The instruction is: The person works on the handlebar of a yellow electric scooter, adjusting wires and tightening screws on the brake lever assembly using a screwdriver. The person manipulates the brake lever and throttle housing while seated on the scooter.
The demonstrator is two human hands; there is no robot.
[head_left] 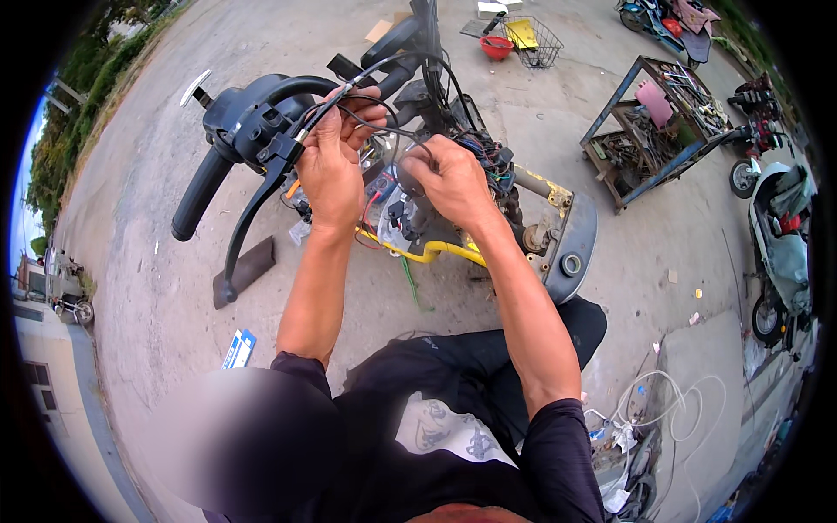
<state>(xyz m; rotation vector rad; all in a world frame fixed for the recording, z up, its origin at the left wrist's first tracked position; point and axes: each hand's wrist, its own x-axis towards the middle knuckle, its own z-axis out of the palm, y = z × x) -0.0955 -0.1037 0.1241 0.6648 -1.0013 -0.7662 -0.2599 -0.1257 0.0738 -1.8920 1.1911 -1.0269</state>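
Two hands (pixel 336 161), one handlebar (pixel 253 131)

Both bare forearms reach forward toward the handlebar (pixel 261 122). The left hand (pixel 336 157) pinches closed just beside its brake lever end; the right hand (pixel 449 179) curls shut further right.

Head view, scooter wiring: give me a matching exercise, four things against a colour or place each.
Things:
1. left hand
2. right hand
3. wire basket
4. hand grip

Descriptions:
A. on the ground at upper right, yellow item inside
B. black, at the left end of the handlebar
C. pinching thin black cables by the brake lever
D. at the wire bundle in the opened scooter front

Pairs: 1-C, 2-D, 3-A, 4-B
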